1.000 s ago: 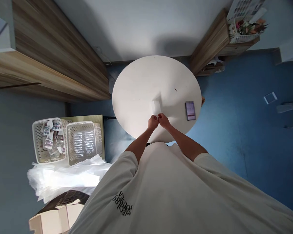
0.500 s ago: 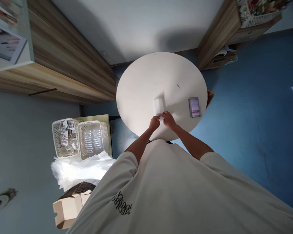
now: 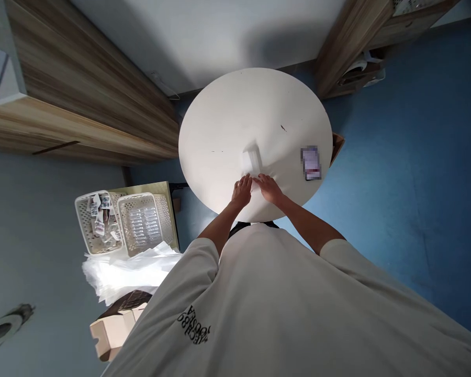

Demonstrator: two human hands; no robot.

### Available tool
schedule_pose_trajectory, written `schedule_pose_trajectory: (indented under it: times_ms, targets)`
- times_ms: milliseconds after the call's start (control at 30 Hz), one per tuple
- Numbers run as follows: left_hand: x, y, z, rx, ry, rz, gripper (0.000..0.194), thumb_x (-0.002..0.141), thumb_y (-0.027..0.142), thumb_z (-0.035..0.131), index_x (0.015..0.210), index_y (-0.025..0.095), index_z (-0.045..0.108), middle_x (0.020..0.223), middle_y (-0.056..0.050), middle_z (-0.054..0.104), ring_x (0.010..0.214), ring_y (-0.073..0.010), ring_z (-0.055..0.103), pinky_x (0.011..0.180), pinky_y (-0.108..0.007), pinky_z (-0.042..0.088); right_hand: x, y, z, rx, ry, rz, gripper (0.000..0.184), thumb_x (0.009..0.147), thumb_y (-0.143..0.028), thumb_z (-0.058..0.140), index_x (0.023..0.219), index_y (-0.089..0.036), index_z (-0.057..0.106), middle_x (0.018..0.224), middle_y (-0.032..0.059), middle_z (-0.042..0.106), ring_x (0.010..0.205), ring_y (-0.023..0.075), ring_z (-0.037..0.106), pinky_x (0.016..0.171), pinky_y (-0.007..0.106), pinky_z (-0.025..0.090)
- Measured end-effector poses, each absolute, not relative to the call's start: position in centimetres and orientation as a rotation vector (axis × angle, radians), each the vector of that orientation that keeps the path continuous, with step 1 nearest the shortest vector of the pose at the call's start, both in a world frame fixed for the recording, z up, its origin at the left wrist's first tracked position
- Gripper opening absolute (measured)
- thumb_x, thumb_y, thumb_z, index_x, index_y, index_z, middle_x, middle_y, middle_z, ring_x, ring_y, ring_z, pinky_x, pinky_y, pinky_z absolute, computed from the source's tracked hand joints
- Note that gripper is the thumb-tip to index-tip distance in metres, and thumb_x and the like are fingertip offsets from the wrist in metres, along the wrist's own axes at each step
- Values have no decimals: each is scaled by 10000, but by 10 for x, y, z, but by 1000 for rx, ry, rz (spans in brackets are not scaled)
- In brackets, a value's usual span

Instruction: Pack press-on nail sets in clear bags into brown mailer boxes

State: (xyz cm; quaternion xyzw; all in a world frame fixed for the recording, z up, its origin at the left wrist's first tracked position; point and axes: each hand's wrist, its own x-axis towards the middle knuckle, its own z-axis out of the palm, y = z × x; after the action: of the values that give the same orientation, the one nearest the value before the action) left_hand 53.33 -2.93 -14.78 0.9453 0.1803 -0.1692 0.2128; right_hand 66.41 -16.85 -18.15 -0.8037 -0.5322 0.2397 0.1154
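On the round white table [image 3: 220, 110] lies a small white, box-shaped packet [image 3: 251, 161] in what looks like thin translucent wrapping. My left hand [image 3: 242, 190] is closed at the packet's near left corner, its fingers bent together. From the other side my right hand [image 3: 269, 188] is closed on the near right corner, thumb and fingers pressed on the wrapping. The fingertips of both hands almost meet. They cover the near end of the packet, so its exact shape there is hidden.
A phone-like thing [image 3: 311, 163], pixelated, lies on the table's right side. To my left stand two white baskets [image 3: 164, 214], one with clear plastic pieces, beside a pile of white translucent sheets [image 3: 129, 269] and a cardboard box [image 3: 113, 330]. A wooden cabinet [image 3: 102, 78] rises at far left.
My left hand has turned and its fingers now lie further forward along the packet's near edge. My right hand's fingers have shifted slightly outward. The whole view has moved a little.
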Motion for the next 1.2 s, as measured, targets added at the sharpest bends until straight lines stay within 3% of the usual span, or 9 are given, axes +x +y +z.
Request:
schedule_pose_trajectory:
  times_ms: [167,500,733,867,1033,1200]
  targets:
    - [542,-21,-153,2605,496,-458,747,863,90,585,1583,179,410,1740,-153,360,1583,-331,371,1256,-507,330,668,-160,-183,-2289,-1523,767,673,889,-9,556,1541,-179,543,1489,191,513,1252,327,557,1087,471,502]
    - [540,-17,-137,2445,520,-527,651,810,105,654,1436,216,510,1486,-149,609,1409,-343,526,1215,-520,318,662,-166,-162,-2243,-1595,841,670,837,-23,579,1493,-158,560,1497,191,520,1255,339,552,1099,492,477]
    - [535,-13,-132,2321,551,-585,560,882,219,606,1438,270,558,1573,-97,559,1437,-311,508,1202,-494,359,669,-156,-139,-2259,-1677,935,541,878,-133,634,1417,-174,644,1507,153,601,1252,342,585,1030,457,505]
    - [548,-4,-138,2177,719,-578,423,976,267,494,1382,282,612,1559,-92,568,1424,-307,534,1186,-513,402,685,-143,-138,-2291,-1607,1063,417,982,-210,569,1386,-187,668,1400,146,695,1211,345,638,1027,471,503]
    - [556,-7,-148,2002,980,-393,448,1010,232,473,1456,239,501,1399,-128,662,1302,-282,630,1117,-471,492,700,-129,-147,-2352,-1341,1146,391,1078,-295,460,1420,-179,609,1201,155,763,1111,336,694,948,439,531]
    - [544,-19,-152,1999,974,-254,595,969,158,495,1550,233,391,1528,-152,553,1344,-259,604,1078,-417,541,694,-120,-156,-2407,-1001,1048,455,1083,-320,431,1502,-153,486,1248,187,731,1124,358,691,917,445,545]
